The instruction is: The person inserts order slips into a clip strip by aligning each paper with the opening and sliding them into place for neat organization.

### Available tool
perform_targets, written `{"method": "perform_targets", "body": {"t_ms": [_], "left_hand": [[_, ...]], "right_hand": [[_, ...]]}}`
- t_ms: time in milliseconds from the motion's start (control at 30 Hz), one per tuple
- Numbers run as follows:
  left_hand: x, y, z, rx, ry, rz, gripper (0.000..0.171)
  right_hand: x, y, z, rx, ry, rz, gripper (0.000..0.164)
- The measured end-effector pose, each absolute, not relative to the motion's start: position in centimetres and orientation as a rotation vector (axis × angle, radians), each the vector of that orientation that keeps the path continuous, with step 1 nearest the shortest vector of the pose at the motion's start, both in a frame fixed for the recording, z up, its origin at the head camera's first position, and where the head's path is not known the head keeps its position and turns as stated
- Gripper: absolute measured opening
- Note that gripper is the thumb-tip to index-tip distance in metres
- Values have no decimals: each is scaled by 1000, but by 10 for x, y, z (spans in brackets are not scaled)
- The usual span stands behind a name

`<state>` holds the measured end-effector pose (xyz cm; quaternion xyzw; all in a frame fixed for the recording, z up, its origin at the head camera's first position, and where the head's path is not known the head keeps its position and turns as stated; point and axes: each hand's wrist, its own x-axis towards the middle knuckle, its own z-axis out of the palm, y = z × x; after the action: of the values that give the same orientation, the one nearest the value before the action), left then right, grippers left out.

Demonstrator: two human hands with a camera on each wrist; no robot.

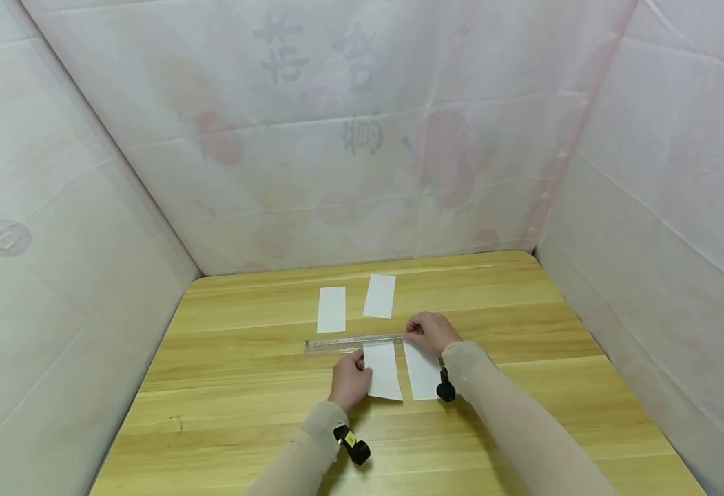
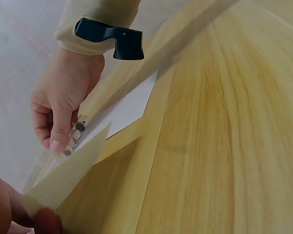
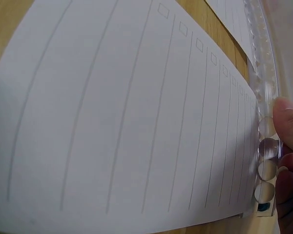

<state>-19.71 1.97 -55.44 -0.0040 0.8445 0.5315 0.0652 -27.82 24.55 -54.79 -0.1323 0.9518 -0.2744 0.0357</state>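
Note:
A clear plastic binder strip (image 1: 337, 344) with a row of round loops lies across the table. My right hand (image 1: 434, 332) pinches its right end between thumb and fingers. Below that hand, a lined white sheet (image 3: 112, 122) with small printed boxes lies with its top edge against the strip; whether it is caught in the loops I cannot tell. My left hand (image 1: 350, 381) pinches the left edge of a second sheet (image 1: 383, 372). This sheet is tilted off the tabletop, casting a shadow in the left wrist view, its upper edge at the strip.
Two more white sheets, one at left (image 1: 331, 309) and one at right (image 1: 379, 296), lie flat beyond the strip. The wood-grain table (image 1: 225, 386) is bordered by pale printed cloth walls (image 1: 337, 172). A black wrist camera (image 1: 352, 445) is strapped on each sleeve.

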Motion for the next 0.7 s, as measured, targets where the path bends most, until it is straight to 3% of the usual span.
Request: {"method": "perform_targets", "body": {"t_ms": [433, 700], "left_hand": [[-200, 22, -554, 8, 2558, 1620, 46], [-203, 24, -554, 48, 2608, 1580, 24]], "right_hand": [[-276, 244, -547, -377, 2923, -852, 9], [-275, 243, -547, -357, 2921, -862, 9]]}}
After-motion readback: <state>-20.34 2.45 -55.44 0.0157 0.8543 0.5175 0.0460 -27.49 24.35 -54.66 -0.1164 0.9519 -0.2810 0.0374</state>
